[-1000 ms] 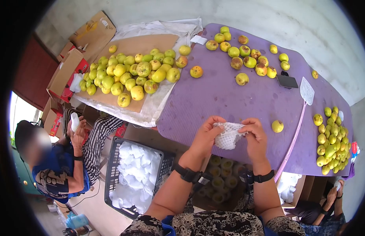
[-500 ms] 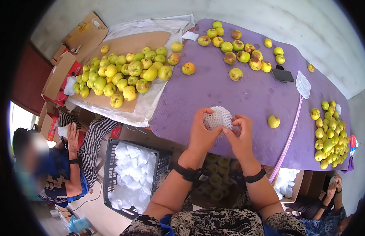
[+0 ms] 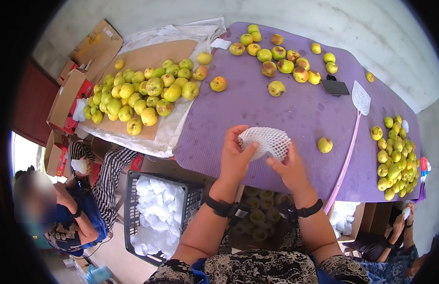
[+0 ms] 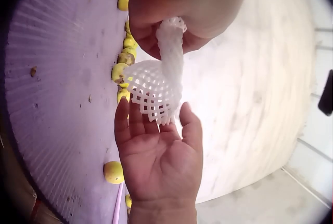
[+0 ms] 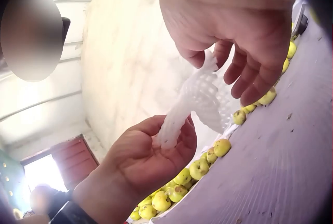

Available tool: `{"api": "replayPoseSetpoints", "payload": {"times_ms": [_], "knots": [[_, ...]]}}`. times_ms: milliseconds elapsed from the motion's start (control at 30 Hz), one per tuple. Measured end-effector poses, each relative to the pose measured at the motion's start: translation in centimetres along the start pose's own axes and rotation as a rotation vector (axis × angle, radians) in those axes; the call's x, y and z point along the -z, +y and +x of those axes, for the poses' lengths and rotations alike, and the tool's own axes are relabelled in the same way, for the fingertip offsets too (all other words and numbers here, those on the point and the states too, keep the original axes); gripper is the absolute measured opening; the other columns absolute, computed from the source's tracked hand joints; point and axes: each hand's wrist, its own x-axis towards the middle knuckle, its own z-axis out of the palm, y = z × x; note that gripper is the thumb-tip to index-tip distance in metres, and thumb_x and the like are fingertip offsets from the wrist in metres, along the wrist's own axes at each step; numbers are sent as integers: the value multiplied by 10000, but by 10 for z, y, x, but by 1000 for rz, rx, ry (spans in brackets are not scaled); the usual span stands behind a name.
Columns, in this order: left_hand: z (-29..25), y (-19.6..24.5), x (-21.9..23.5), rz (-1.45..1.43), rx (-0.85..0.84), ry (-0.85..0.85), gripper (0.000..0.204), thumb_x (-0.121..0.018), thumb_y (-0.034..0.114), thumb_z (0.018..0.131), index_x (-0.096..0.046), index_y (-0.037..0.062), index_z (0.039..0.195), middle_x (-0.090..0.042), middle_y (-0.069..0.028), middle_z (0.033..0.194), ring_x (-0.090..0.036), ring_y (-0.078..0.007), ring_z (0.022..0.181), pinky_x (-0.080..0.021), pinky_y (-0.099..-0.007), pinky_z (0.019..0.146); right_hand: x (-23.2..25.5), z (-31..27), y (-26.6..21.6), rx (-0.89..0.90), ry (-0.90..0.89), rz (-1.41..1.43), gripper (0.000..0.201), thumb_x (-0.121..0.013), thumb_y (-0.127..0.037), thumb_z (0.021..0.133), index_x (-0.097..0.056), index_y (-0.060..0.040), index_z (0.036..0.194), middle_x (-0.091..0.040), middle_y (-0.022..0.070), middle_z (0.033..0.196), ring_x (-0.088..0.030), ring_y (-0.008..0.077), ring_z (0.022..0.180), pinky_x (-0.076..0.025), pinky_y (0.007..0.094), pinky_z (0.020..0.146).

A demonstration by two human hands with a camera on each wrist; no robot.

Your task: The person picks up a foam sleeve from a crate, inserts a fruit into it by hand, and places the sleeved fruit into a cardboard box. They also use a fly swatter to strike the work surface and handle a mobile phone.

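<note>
A white foam fruit net (image 3: 266,141), partly flattened, is held up over the front of the purple-covered table (image 3: 200,137). My left hand (image 3: 234,157) grips its left end between thumb and fingers; in the right wrist view that end is bunched in the palm. My right hand (image 3: 291,166) is at the other end, fingers relaxed and spread behind the net's edge. The left wrist view shows this right hand (image 4: 161,167) palm forward, thumb apart from the fingers, fingertips right at the mesh. A lone yellow-green apple (image 3: 324,145) lies on the table to the right.
Apples (image 3: 148,90) are heaped on cardboard at left; blemished ones (image 3: 300,75) lie at the back. A fly swatter (image 3: 354,123), a phone (image 3: 335,87) and small fruit (image 3: 397,161) are at right. A crate (image 3: 193,194) of foam nets stands below. Two other people sit at the sides.
The net was crumpled between both hands, then rounded and spread open; now it lies wider and flatter, with the right hand drawn off its grip. The head view has shifted slightly.
</note>
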Motion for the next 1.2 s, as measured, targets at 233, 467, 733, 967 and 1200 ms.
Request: {"api": "replayPoseSetpoints", "payload": {"times_ms": [233, 467, 733, 967, 1200], "knots": [[2, -1, -1, -28, 47, -3, 490, -610, -70, 839, -426, 29, 1281, -569, -106, 1138, -583, -174, 1059, -501, -322, 925, 18, 4, 7, -31, -18, -186, 332, -592, 9, 874, -555, 0, 1203, -604, 48, 1120, -568, 120, 1032, -463, 278, 894], [6, 5, 3, -167, 142, -34, 550, -476, -44, 802, -441, 10, 1348, -563, -152, 1253, -574, -235, 1138, -462, -359, 1007, 20, 5, 4, 6, -36, -319, 320, -559, 25, 869, -579, 13, 1189, -650, 62, 1100, -598, 122, 998, -473, 278, 879], [1, 9, 4, -202, 134, -127, 659, -405, -72, 716, -468, -34, 1371, -540, -189, 1339, -532, -280, 1238, -411, -382, 1080, 24, 6, 11, 5, -13, -269, 319, -564, 15, 878, -576, 18, 1197, -650, 58, 1108, -601, 117, 997, -479, 274, 873], [-6, 13, 5, -176, 180, -123, 518, -411, -75, 805, -513, -53, 1312, -584, -179, 1274, -584, -261, 1168, -465, -368, 1018, 24, -1, 10, -41, -17, -261, 266, -567, -5, 906, -582, 15, 1171, -651, 42, 1096, -594, 90, 972, -478, 256, 839], [-12, 10, 6, -123, 175, -90, 317, -470, -14, 913, -575, -29, 1212, -636, -140, 1169, -621, -213, 1071, -500, -349, 948, 27, -9, 14, -37, -16, -215, 262, -586, -12, 905, -587, 11, 1166, -654, 40, 1094, -595, 86, 976, -477, 252, 846]]}}
